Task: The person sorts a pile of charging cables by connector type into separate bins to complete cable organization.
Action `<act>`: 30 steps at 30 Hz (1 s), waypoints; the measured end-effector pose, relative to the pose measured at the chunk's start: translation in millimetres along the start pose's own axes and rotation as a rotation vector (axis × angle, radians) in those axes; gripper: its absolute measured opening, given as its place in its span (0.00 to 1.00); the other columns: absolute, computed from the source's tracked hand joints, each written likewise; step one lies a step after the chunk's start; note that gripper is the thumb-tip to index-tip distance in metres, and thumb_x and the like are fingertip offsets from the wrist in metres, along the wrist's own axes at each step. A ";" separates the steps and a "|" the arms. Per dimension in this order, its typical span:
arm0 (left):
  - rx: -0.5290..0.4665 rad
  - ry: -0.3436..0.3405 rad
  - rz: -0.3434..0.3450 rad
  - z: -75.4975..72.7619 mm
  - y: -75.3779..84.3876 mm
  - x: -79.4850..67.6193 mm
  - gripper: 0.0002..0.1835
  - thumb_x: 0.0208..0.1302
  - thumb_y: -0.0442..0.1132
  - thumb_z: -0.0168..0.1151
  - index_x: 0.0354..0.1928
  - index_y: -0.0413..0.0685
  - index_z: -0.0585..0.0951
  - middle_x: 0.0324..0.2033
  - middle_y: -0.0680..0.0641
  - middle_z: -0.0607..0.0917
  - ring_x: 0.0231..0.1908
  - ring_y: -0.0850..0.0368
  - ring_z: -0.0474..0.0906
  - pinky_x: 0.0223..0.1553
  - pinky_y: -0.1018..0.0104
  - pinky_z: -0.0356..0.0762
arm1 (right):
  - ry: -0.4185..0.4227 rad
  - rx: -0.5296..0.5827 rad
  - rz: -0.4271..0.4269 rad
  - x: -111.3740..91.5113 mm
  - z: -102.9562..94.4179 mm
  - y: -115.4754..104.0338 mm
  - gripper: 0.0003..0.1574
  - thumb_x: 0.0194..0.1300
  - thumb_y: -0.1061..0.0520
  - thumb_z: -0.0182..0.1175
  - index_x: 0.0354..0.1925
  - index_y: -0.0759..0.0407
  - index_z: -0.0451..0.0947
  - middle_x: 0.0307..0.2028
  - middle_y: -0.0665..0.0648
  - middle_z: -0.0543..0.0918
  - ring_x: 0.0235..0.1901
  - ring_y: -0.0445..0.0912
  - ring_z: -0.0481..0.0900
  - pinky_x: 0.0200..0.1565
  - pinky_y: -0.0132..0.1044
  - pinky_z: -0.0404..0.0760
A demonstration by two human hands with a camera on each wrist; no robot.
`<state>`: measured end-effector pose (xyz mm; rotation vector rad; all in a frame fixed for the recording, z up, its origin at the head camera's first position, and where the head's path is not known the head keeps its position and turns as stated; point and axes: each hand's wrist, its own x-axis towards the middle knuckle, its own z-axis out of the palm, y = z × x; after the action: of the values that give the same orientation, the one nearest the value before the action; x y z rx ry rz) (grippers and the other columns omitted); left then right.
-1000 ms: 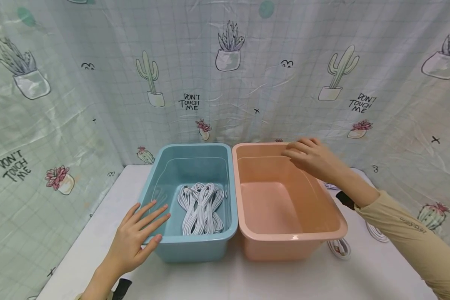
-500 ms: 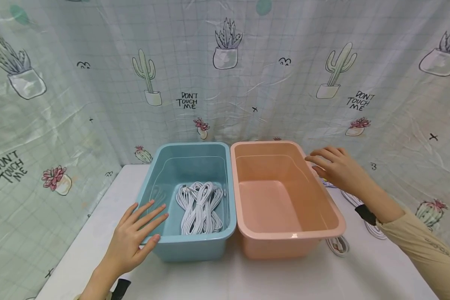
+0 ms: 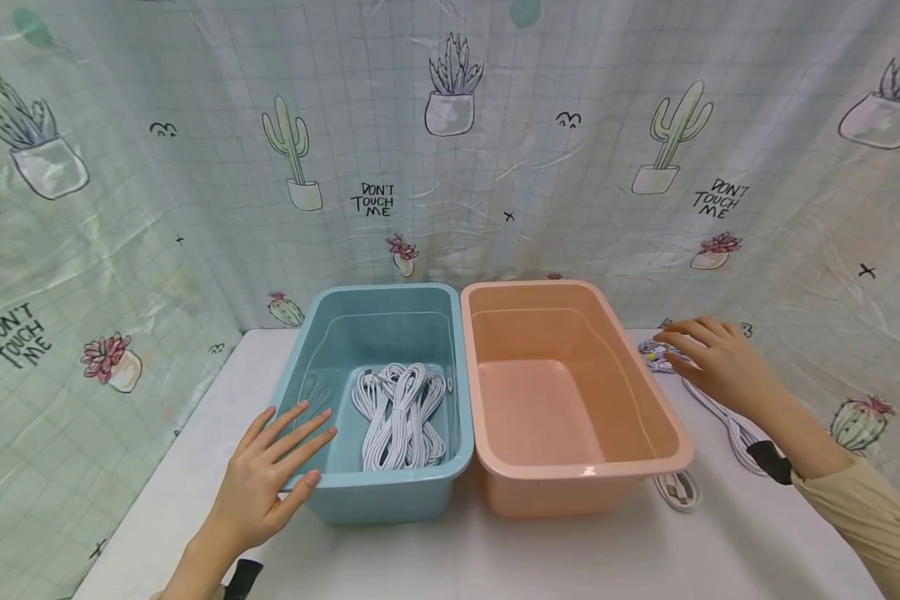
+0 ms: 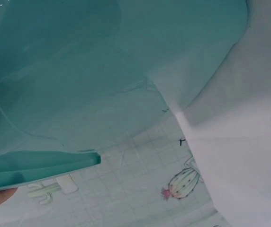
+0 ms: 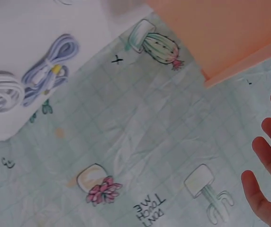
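My left hand [image 3: 264, 471] lies with straight, spread fingers at the front left corner of the blue bin [image 3: 390, 478]. A bundle of white cables [image 3: 401, 421] rests inside that bin. My right hand [image 3: 720, 362] hovers right of the orange bin [image 3: 570, 472], holding nothing, its fingers relaxed. Just beyond its fingertips, a pale purple cable [image 3: 654, 357] with a yellow piece lies on the table; the right wrist view shows that purple cable [image 5: 52, 66] bundled. Beneath the hand and forearm runs a white cable [image 3: 731, 429], partly hidden.
The two bins stand side by side on the white table [image 3: 390, 562]. By the orange bin's front right corner lies a small coiled white cable [image 3: 678, 492], partly behind the bin. A patterned curtain [image 3: 540, 183] closes off the back and both sides.
My right hand has moved from above the orange bin to the right and down, past its rim, uncovering the purple cable. The left hand has stayed in place.
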<state>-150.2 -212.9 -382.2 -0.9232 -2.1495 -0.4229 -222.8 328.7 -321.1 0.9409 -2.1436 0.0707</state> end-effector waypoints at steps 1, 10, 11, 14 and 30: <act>0.000 0.004 0.001 0.3 -0.1 0.2 0.23 0.65 0.55 0.40 0.53 0.54 0.76 0.54 0.50 0.77 0.61 0.51 0.64 0.68 0.58 0.42 | -0.001 -0.003 0.009 -2.9 -0.7 0.8 0.36 0.68 0.37 0.31 0.38 0.59 0.77 0.34 0.58 0.79 0.36 0.52 0.71 0.33 0.47 0.66; -0.001 0.021 0.004 2.7 -0.1 1.7 0.24 0.65 0.55 0.40 0.52 0.53 0.78 0.54 0.50 0.77 0.61 0.52 0.64 0.68 0.59 0.43 | 0.009 -0.047 0.042 -32.5 0.0 6.1 0.36 0.68 0.37 0.31 0.35 0.59 0.78 0.31 0.58 0.80 0.33 0.51 0.71 0.27 0.44 0.65; 0.000 0.018 0.002 2.8 -0.1 1.7 0.24 0.65 0.55 0.40 0.52 0.53 0.78 0.54 0.50 0.77 0.61 0.52 0.64 0.68 0.59 0.43 | 0.004 -0.056 0.047 -36.5 0.2 6.0 0.36 0.68 0.37 0.30 0.35 0.59 0.78 0.31 0.58 0.80 0.33 0.51 0.71 0.27 0.44 0.65; 0.003 0.006 -0.002 2.6 0.1 1.6 0.23 0.65 0.55 0.40 0.52 0.54 0.77 0.53 0.50 0.78 0.61 0.52 0.65 0.68 0.59 0.43 | -0.009 -0.080 0.056 -48.5 0.6 4.8 0.37 0.69 0.37 0.29 0.35 0.59 0.78 0.31 0.58 0.79 0.33 0.52 0.71 0.26 0.44 0.65; 0.014 0.003 -0.007 1.3 0.5 0.8 0.23 0.65 0.54 0.40 0.52 0.54 0.77 0.53 0.50 0.78 0.61 0.52 0.64 0.67 0.55 0.46 | -0.132 -0.182 0.193 -106.2 11.9 -13.9 0.42 0.67 0.35 0.23 0.34 0.60 0.77 0.31 0.59 0.78 0.30 0.54 0.74 0.20 0.49 0.69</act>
<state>-150.9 -211.4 -382.4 -0.9072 -2.1507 -0.4125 -176.4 378.6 -404.6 0.6482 -2.3130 -0.0929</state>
